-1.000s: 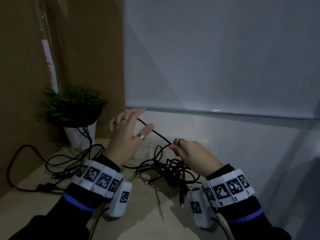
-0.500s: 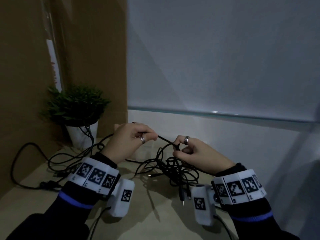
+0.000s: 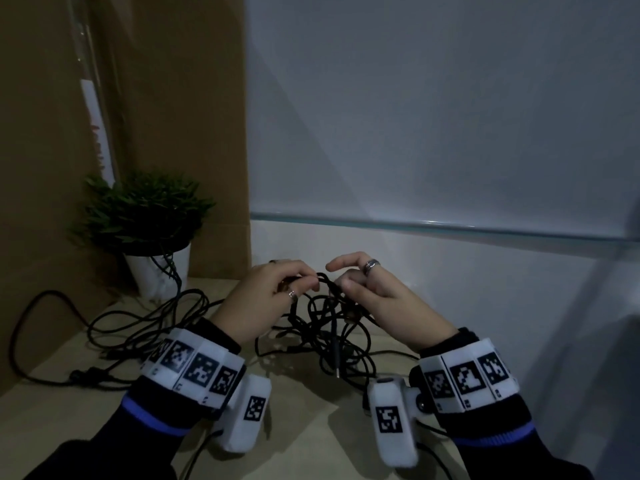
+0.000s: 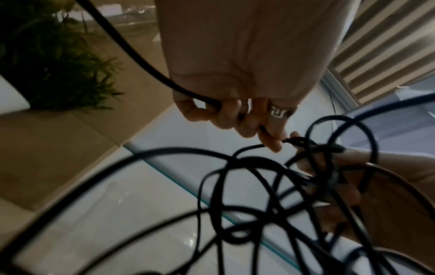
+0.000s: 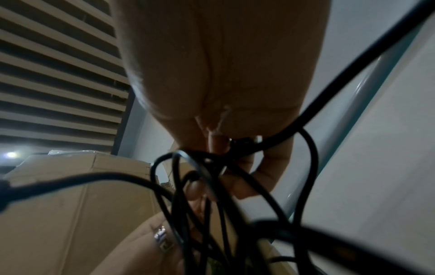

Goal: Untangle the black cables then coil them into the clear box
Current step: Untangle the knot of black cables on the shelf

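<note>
A tangle of black cables (image 3: 329,336) hangs between my two hands and spreads over the beige desk (image 3: 304,410). My left hand (image 3: 310,284) has its fingers curled and pinches a cable strand (image 4: 150,68) that runs through its fist. My right hand (image 3: 341,284) pinches the knot of cables (image 5: 237,147) right beside the left fingertips, with its index finger raised. The hands nearly touch. A metal plug (image 3: 336,362) dangles below the tangle. I cannot make out the clear box.
A potted plant (image 3: 145,216) in a white pot (image 3: 152,275) stands at the back left, with more black cable (image 3: 104,323) looping around it. A brown board (image 3: 156,98) rises behind it. A glass-edged white panel (image 3: 433,225) closes the back.
My hands have come together. The cable stretched taut between them one second ago is now a short loop. The left hand's fingers have curled closed around the strand.
</note>
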Tool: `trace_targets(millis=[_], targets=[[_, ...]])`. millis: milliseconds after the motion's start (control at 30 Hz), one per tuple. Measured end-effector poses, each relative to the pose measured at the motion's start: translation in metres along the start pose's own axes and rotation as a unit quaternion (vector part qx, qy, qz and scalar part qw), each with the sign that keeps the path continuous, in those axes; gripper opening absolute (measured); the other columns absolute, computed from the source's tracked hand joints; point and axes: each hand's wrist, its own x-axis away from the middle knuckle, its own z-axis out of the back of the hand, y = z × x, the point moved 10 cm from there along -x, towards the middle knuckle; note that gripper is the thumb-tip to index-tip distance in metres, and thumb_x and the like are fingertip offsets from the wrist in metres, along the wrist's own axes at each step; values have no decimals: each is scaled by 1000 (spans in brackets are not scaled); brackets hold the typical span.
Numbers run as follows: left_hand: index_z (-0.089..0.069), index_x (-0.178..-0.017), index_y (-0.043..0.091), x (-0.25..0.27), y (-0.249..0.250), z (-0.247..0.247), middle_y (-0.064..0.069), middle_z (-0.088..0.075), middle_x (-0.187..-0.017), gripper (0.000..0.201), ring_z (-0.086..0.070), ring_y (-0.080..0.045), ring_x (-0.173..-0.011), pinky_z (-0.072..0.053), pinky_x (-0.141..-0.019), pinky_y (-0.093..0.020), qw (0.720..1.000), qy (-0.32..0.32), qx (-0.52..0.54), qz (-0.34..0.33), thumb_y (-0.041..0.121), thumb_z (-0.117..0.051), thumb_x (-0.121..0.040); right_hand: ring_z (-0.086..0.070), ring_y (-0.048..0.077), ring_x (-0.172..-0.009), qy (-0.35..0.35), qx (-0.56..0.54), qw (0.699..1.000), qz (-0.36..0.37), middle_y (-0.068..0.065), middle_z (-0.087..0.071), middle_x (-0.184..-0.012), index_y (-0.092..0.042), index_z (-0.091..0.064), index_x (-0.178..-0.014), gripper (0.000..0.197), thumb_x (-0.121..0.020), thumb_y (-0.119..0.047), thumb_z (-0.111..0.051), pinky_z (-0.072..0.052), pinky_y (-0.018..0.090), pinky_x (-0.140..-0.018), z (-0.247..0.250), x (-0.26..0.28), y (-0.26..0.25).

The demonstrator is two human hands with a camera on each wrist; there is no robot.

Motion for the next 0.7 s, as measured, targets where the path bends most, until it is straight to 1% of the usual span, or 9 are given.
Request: trace_targets(millis=[67,167,267,333,400,467,533,600,700], targets=[[-63,-81,25,0,-9,-2,18,-63,-74,18,-56,1,-70,-43,-68,-26,999,0,11,34,24,-51,-95,-49,11,-65,2,-24,1000,-6,4,-53,-80,-14,-47,-105,19,-96,1,-38,-48,22,-63,0,0,2],[-62,-81,12,2,-19,-9,2,-64,-75,22,-57,-7,-67,-44,-68,-28,976,0,185,115,14,-46,-96,-48,22,-75,12,1,1000,0,-5,-60,-80,-17,-50,-104,21,-91,0,-51,-46,37,-74,4,1,0],[-56,-80,5,7,-21,-14,-16,-58,-83,21,-57,-26,-79,-47,-73,-31,919,7,352,176,12,-43,-96,-51,13,-69,6,44,999,8,-3,-59,-74,-18,-54,-102,19,-88,-5,-58,-46,24,-65,6,3,-5],[-53,-78,7,8,-17,-14,-13,-55,-76,22,-56,-26,-75,-47,-71,-30,913,5,368,174,13,-42,-96,-49,5,-59,23,67,997,9,-11,-55,-64,-19,-57,-94,12,-88,-8,-59,-44,19,-54,8,2,-5],[-50,-77,7,8,-14,-14,-2,-55,-64,22,-57,-15,-62,-47,-70,-27,915,2,364,174,12,-40,-96,-48,3,-54,43,89,995,8,-14,-51,-59,-21,-59,-87,12,-90,-9,-58,-43,21,-48,11,1,-3],[-48,-76,7,9,-14,-15,6,-54,-56,22,-56,-9,-52,-44,-79,-35,909,-1,377,178,12,-40,-96,-47,5,-52,59,119,991,12,-12,-48,-58,-22,-58,-83,13,-91,-12,-56,-40,20,-47,13,0,-2],[-49,-75,8,9,-16,-14,8,-54,-53,23,-56,-12,-53,-42,-78,-38,904,7,386,183,12,-41,-96,-46,5,-54,76,152,985,21,-11,-48,-59,-25,-57,-81,15,-92,-15,-56,-38,16,-52,15,0,-4],[-51,-74,10,10,-19,-11,3,-53,-55,25,-55,-20,-60,-45,-66,-29,908,24,372,194,15,-41,-97,-49,5,-64,101,191,975,45,-8,-53,-68,-28,-57,-81,14,-91,-20,-58,-39,15,-61,17,2,-11],[-53,-77,9,10,-20,-9,-5,-51,-63,25,-55,-13,-55,-48,-57,-22,912,54,356,196,14,-41,-97,-55,5,-82,90,170,978,78,-4,-60,-86,-29,-57,-89,9,-87,-24,-64,-42,13,-73,8,4,-19]])
